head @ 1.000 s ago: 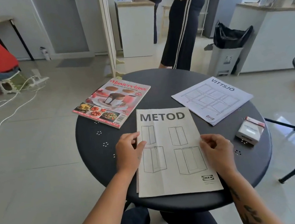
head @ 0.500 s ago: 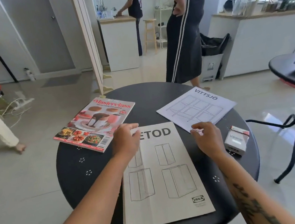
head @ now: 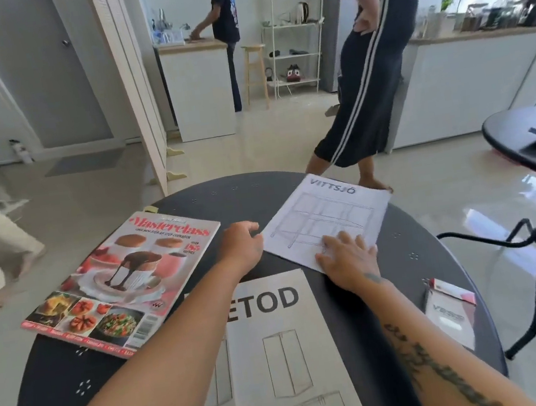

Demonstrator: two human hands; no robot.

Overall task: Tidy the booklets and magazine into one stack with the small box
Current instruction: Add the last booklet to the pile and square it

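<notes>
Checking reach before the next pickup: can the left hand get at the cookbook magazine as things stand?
Probably yes. The left hand sits at the VITTSJÖ booklet's near corner, just right of the magazine. The magazine lies flat with nothing on it, and only bare table lies between.

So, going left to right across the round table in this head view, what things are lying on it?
Magazine → METOD booklet → VITTSJÖ booklet → small box, all on the table.

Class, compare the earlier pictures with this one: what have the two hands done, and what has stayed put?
Both hands left the METOD booklet and reached forward: the right hand now lies flat on the VITTSJÖ booklet, the left hand at its edge. The magazine and small box stayed put.
</notes>
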